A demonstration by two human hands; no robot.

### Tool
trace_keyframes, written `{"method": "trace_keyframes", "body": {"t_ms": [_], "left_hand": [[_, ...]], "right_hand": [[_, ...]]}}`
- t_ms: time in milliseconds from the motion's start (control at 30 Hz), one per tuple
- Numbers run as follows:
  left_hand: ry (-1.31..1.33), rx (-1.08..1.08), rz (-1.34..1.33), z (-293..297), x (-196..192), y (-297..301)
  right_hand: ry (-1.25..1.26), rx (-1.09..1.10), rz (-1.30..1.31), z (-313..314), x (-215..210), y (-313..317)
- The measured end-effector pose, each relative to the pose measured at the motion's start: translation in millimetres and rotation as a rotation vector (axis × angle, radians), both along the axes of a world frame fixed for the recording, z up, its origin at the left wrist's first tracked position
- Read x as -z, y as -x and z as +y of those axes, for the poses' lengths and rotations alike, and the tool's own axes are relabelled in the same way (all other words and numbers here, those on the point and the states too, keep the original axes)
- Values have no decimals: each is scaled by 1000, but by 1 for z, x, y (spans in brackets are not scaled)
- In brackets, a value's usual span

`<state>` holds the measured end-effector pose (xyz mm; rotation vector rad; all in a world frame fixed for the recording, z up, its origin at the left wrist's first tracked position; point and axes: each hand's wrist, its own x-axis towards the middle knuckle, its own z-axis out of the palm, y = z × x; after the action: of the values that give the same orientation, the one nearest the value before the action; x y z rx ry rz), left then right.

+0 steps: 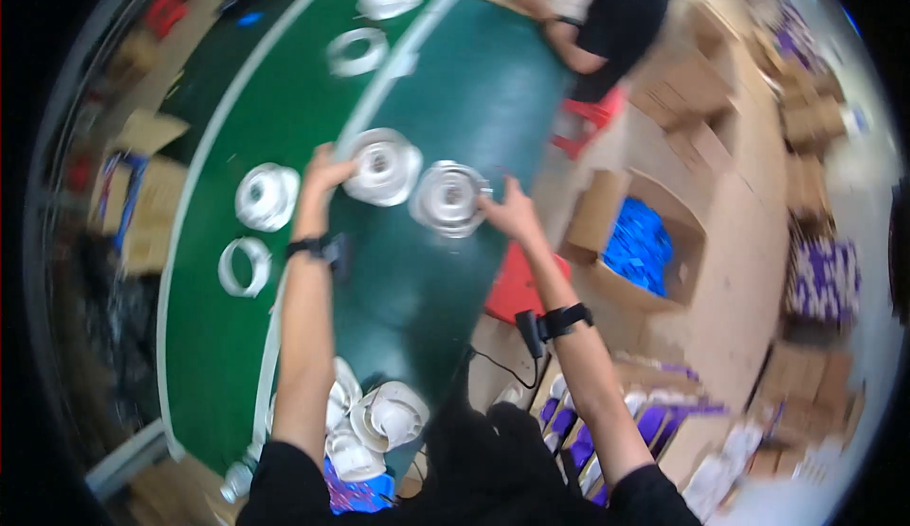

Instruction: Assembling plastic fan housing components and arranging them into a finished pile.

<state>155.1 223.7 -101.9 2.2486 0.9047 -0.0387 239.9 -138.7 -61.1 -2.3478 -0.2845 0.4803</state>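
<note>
White round parts (pixel 381 168) sit against the left hand (pixel 327 173) and right hand (pixel 512 214), both partly spread, thumbs at the rims.

"Where's that camera looking from, over there?"

"From the head of the person (pixel 474 474): the left of two fisheyes, facing down along the desk (pixel 417 289)."

"Close in?"

"Fairly near. The forearms (pixel 318 336) rise from the lower edge, with the left hand (pixel 324 173) and right hand (pixel 512 211) above mid-height."

"And how wide?"

"It reaches a co-worker (pixel 630 19) at the top, and straight edges bow toward its dark rim."
</note>
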Motion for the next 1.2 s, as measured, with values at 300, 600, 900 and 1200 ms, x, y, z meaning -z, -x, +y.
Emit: {"method": "trace_keyframes", "body": {"t_ms": [300,600,900,1200], "left_hand": [[374,549,-108,-156,-87,42],[104,1549,210,-482,-138,64],[7,1971,253,-776,-161,122],[256,2192,7,-1133,-171,190]], "right_hand": [[238,107,192,-360,23,155],[-527,1065,231,-616,-68,393],[-812,2039,-238,-894,-81,580],[-1063,2250,-220,-1006,-61,620]]}}
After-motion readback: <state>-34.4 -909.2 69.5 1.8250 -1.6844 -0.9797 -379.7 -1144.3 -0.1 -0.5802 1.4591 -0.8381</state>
